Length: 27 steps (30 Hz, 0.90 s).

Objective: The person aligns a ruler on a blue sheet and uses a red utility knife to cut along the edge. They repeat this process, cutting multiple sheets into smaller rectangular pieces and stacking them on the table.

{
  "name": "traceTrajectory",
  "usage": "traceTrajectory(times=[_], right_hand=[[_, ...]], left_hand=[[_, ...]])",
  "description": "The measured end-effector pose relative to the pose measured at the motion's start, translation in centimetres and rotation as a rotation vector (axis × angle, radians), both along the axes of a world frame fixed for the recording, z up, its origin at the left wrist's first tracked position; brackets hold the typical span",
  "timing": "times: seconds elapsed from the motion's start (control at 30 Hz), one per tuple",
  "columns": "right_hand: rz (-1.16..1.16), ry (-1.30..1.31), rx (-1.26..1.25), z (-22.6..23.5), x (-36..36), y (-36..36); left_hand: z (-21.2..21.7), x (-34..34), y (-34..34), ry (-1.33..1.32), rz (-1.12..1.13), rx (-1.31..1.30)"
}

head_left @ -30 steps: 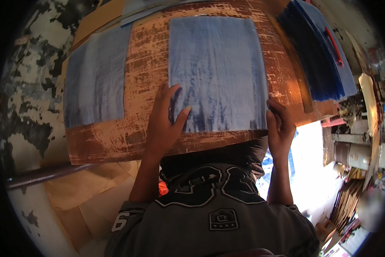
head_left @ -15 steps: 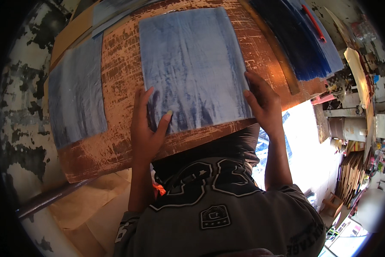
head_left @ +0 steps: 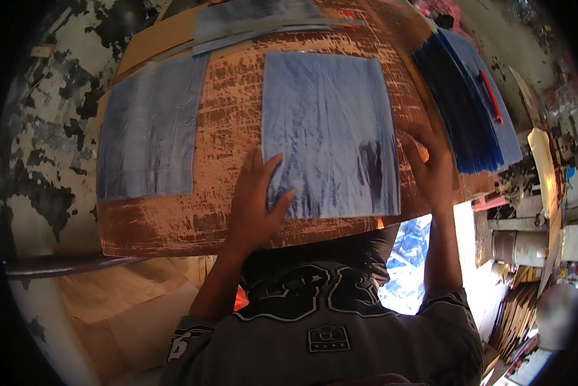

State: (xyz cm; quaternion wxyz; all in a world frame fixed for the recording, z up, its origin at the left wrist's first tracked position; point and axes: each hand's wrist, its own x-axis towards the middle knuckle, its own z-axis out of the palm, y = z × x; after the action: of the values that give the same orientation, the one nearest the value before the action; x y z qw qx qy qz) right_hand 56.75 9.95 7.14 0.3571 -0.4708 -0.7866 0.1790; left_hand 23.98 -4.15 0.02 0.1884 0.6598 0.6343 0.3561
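Blue sheet (head_left: 330, 132) pinned flat by left hand (head_left: 253, 202) & right hand (head_left: 433, 170), fingers spread; prob wet w/ paste, uneven press could crease it

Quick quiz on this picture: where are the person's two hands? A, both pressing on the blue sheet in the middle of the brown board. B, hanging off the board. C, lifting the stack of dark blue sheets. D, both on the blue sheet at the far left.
A: the left hand lies flat on the lower left corner of the middle blue sheet, and the right hand is at its right edge, on the brown board.
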Motion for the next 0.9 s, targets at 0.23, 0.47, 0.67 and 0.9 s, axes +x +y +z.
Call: traceTrajectory(times=[0.23,0.47,0.67,0.9], right_hand=[[0.272,-0.137,0.152,3.7,-8.4,10.5],[0.369,-0.391,0.220,0.4,-13.7,26.0],[0.245,-0.565,0.219,-0.8,-18.5,34.2],[0.212,-0.595,0.195,-4.4,-16.3,39.2]], left_hand=[[-0.7,0.0,-0.1,0.118,-0.012,0.109],[-1.6,0.7,0.4,0.150,-0.036,0.183],[-1.4,0.3,-0.3,0.137,-0.006,0.210],[-1.2,0.1,-0.4,0.122,-0.047,0.208]])
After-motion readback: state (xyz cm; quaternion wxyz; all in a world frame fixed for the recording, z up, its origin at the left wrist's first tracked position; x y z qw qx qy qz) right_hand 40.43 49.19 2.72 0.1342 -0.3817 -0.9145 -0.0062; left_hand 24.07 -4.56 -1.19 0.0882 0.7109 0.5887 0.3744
